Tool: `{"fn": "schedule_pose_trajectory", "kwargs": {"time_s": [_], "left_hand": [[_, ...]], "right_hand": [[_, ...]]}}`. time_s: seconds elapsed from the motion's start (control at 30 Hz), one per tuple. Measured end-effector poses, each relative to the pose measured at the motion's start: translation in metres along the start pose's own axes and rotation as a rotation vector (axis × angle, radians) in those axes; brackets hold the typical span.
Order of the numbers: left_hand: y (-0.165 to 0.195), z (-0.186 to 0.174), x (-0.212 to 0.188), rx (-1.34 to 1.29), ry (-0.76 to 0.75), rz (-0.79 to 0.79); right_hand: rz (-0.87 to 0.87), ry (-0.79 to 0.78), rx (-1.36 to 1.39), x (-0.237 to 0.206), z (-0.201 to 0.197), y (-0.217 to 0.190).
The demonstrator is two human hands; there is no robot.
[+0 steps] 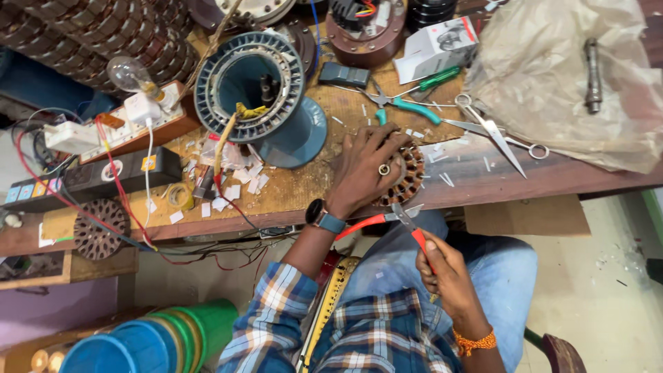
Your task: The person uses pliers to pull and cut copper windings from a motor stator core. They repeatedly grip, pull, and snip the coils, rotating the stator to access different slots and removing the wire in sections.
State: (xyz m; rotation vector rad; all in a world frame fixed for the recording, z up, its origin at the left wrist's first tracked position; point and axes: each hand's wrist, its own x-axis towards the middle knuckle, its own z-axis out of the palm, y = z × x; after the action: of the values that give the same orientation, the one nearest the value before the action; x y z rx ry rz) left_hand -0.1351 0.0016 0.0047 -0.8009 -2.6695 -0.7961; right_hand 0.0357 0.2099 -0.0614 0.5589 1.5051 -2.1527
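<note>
Near the middle of the frame, at the front edge of the wooden surface (483, 181), the left hand (362, 173) lies spread over a round wound stator (407, 176), fingers curled down on its top and side so that its grip is closed around the piece and presses it against the surface. Just below, over the person's lap, the right hand (449, 276) has its grip closed round one red handle of a pair of red-handled cutters (397, 220); the other handle runs out to the left under the left wrist, and the metal head sits just beneath the stator's lower edge, though whether the blades touch it cannot be told. A watch with a blue strap (319, 214) sits on the left wrist and an orange thread band (473, 342) on the right. Above the stator, in the upper middle, stands a large blue-grey stator housing (259, 97) with a yellow-tied wire hanging from it. To its right lie green-handled pliers (407, 105) and a pair of steel scissors (494, 131), with a crumpled plastic sheet (552, 76) in the upper right. At the left sit a clear bulb (128, 72) on a wooden board and a black power strip (90, 178); stacked green and blue buckets (152, 338) fill the lower left.
</note>
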Motion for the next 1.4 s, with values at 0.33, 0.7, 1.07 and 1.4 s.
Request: {"fn": "schedule_pose_trajectory", "kwargs": {"time_s": [0.33, 0.7, 1.07, 1.4], "left_hand": [[-0.008, -0.008, 0.004, -0.144, 0.025, -0.016], [0.0, -0.01, 0.003, -0.091, 0.079, 0.018], [-0.003, -0.009, 0.005, -0.041, 0.036, 0.119], [-0.017, -0.01, 0.014, -0.079, -0.106, 0.174]], "right_hand": [[-0.374, 0.053, -0.399, 0.014, -0.019, 0.037], [-0.072, 0.045, -0.151, -0.012, 0.013, -0.007], [0.073, -0.16, 0.044, -0.003, 0.002, -0.033], [-0.273, 0.104, -0.487, 0.025, 0.005, -0.006]]}}
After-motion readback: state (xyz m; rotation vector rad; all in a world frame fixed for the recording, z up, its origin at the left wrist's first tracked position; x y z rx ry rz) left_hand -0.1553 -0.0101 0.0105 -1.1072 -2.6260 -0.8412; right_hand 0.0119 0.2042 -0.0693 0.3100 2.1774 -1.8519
